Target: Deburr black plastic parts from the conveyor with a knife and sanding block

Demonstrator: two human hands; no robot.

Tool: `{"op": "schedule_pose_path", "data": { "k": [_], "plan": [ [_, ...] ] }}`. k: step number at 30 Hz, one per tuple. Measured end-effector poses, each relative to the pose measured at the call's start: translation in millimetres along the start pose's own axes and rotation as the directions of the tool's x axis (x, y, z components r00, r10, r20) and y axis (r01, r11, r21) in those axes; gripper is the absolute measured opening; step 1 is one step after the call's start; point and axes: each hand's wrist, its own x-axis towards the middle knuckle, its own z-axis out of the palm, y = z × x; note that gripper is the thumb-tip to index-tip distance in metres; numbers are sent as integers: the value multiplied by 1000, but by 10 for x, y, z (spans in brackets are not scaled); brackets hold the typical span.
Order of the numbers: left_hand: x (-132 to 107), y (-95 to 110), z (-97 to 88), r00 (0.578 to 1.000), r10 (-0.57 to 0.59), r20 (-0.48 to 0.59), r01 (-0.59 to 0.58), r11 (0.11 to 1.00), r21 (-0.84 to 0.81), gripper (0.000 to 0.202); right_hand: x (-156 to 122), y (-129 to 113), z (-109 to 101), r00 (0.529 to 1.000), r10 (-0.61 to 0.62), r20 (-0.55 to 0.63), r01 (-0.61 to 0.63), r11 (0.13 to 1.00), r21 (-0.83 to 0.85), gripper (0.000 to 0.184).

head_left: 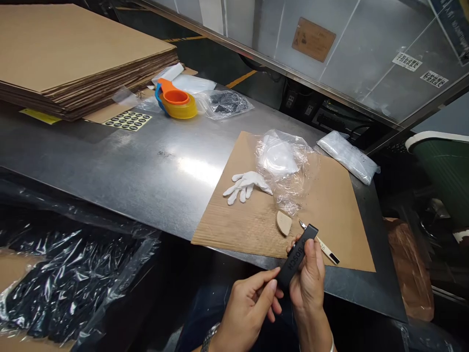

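Observation:
A long black plastic piece [297, 254] marked BOSCH is held at a slant over the table's front edge. My right hand [311, 274] is closed around its middle and upper part, thumb along the side. At its lower end, my left hand [252, 303] pinches with thumb and index finger. Just beyond the hands, a craft knife [328, 252] with a pale handle lies partly hidden behind the black piece. Beside it rests a beige wedge-shaped pad [284, 223]. Both lie on a flat cardboard sheet [234, 225].
On the cardboard are a white glove [249, 185] and a crumpled clear bag [282, 159]. An orange tape dispenser [176, 100] stands by stacked cardboard [80, 54] and a sticker sheet [128, 120]. At lower left, a plastic-lined box holds wrapped black pieces [66, 278].

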Motion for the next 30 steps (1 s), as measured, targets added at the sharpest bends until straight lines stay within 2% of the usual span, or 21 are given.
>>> {"op": "schedule_pose_path", "data": {
  "k": [9, 12, 18, 22, 30],
  "plan": [
    [2, 25, -2, 997, -74, 2, 74, 996, -44, 46, 8, 26, -22, 1000, 28, -5, -28, 1000, -8, 27],
    [0, 40, -23, 995, -97, 7, 97, 995, -10, 44, 7, 25, -26, 999, 46, 3, -46, 999, 6, 27],
    [38, 122, -73, 994, -106, 5, 106, 994, 17, 34, -9, 32, -16, 996, 51, 73, -47, 997, -57, 46],
    [99, 190, -97, 990, -139, -8, 139, 990, 21, 32, -27, 60, -26, 993, 54, 108, -44, 994, -96, 47],
    [139, 160, -134, 984, -158, 78, 163, 985, -49, 31, -35, 74, -35, 993, 34, 113, -20, 993, -120, 49]
  ]
}}
